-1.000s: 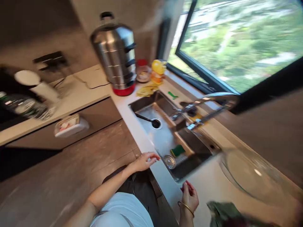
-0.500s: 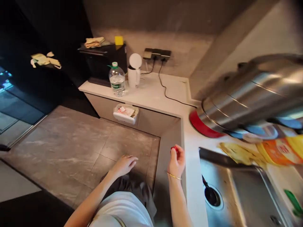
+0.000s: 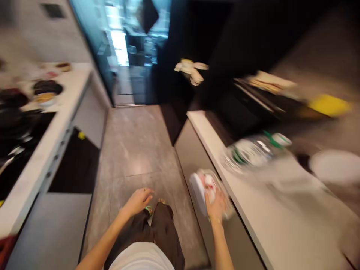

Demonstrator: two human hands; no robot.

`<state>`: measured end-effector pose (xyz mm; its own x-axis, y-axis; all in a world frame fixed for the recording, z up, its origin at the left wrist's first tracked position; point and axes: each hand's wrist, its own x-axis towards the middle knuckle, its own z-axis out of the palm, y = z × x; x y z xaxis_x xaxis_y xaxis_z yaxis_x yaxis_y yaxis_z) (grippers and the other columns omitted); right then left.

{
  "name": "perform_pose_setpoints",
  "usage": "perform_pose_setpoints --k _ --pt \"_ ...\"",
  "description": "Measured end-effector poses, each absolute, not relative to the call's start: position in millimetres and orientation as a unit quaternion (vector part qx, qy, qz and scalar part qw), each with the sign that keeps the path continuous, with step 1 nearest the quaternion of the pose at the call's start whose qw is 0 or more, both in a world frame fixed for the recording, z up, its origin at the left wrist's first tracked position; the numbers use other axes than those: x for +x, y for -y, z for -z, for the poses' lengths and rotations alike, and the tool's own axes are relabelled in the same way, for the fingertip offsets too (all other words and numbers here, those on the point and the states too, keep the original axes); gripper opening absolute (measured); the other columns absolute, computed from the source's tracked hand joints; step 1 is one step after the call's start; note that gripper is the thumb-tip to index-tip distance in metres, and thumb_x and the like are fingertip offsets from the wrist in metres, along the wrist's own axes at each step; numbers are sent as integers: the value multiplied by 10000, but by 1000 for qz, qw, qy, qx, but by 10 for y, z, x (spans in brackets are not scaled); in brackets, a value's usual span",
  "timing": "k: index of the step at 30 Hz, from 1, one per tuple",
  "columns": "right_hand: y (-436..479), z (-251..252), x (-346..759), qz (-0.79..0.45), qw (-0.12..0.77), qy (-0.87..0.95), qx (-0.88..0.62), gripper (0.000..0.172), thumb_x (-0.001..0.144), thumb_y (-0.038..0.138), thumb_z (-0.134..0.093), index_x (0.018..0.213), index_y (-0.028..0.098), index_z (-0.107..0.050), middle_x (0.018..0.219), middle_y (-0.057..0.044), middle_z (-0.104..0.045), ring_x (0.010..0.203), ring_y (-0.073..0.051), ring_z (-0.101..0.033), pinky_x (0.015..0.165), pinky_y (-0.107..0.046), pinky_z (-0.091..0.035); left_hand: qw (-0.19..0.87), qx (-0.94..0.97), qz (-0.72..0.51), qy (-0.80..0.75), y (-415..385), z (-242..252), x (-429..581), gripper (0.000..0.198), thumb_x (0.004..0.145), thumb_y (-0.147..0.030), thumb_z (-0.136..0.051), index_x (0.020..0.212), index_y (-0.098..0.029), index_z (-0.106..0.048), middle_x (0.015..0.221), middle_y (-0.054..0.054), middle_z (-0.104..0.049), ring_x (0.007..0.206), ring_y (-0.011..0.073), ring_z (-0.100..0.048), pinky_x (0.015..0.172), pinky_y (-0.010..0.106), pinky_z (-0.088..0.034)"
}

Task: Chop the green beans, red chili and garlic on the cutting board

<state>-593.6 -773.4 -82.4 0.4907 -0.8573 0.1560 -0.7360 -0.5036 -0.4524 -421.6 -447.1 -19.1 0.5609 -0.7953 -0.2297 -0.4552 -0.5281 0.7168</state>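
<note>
My right hand (image 3: 216,204) is over the white bin (image 3: 198,189) that hangs on the cabinet front under the right counter. Its fingers reach over the bin's contents, blurred by motion; whether they hold anything does not show. Red and white scraps (image 3: 209,182) lie in the bin near the fingertips. My left hand (image 3: 140,201) hovers above the floor in front of my legs, with nothing in it and its fingers loosely bent and apart.
On the right counter (image 3: 247,198) lies a blurred water bottle (image 3: 250,153), near a dark appliance (image 3: 242,112) with folded cloths (image 3: 271,83). The left counter (image 3: 66,97) bears a stove and dishes. Tiled floor (image 3: 135,150) runs between them to a glass door.
The view has swung left, away from the sink. My right hand, which held a small red item near the sink counter, has moved to the bin. That item no longer shows in it.
</note>
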Motion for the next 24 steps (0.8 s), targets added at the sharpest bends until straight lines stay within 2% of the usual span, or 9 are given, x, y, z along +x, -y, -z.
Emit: perform_pose_setpoints --k 2,3,5,6,7,9,11,17,24 --pt "7833 1059 -5759 211 209 -377 -877 509 750 584 -430 956 154 -609 968 -162 -628 962 -338 -559 825 -473 -440 340 858 249 293 4575 140 -4243 258 879 -269 -457 1095 -206 -584 1080 60 -640 1003 179 -580 887 289 -413" --pt "7858 1165 -5631 185 237 -326 -896 421 761 558 -420 788 181 -607 778 -119 -632 797 -302 -594 748 -444 -470 356 873 227 246 4634 109 -4246 234 852 -272 -502 1061 -204 -582 1050 53 -636 961 172 -580 855 276 -412" --pt "7799 1325 -5306 101 298 -201 -928 347 762 498 -423 668 204 -579 639 -65 -607 631 -251 -600 651 -396 -494 389 896 165 138 4723 59 -4237 176 798 -272 -568 953 -190 -567 944 31 -616 853 149 -561 769 244 -400" --pt "7710 1371 -5127 61 328 -128 -934 329 760 479 -439 755 202 -617 683 -60 -637 662 -252 -625 663 -388 -508 405 901 129 85 4743 50 -4235 117 789 -252 -568 882 -183 -551 877 16 -595 800 135 -541 726 229 -385" --pt "7591 1394 -4947 30 351 -54 -934 350 765 459 -453 914 203 -639 824 -69 -678 793 -268 -651 741 -398 -515 417 903 95 37 4742 57 -4241 39 788 -210 -543 806 -180 -527 807 3 -567 754 121 -517 688 218 -366" --pt "7322 1380 -4587 -21 387 79 -918 472 773 447 -486 1174 214 -571 1145 -86 -640 1082 -293 -590 909 -440 -474 425 904 34 -35 4677 111 -4292 117 768 -99 -468 680 -177 -465 703 -14 -509 689 106 -472 646 211 -330" --pt "7081 1316 -4213 -66 413 172 -892 510 770 452 -521 1235 246 -544 1278 -77 -573 1197 -295 -517 986 -474 -431 413 906 -13 -92 4528 193 -4398 176 724 -34 -419 621 -176 -422 653 -19 -476 660 104 -451 638 215 -312" --pt "6310 994 -3096 -125 433 310 -837 324 731 417 -583 1008 282 -683 1057 -76 -686 1020 -292 -630 925 -505 -485 360 858 -101 -352 3763 354 -4853 175 794 -127 -408 633 -195 -410 637 -28 -482 627 110 -484 644 216 -340" --pt "4346 799 -2415 -201 438 362 -798 323 755 422 -543 954 230 -709 993 -91 -709 906 -246 -670 842 -422 -532 377 766 -160 -496 2654 474 -5038 99 866 -301 -457 808 -223 -478 762 -28 -623 735 120 -619 682 213 -429"
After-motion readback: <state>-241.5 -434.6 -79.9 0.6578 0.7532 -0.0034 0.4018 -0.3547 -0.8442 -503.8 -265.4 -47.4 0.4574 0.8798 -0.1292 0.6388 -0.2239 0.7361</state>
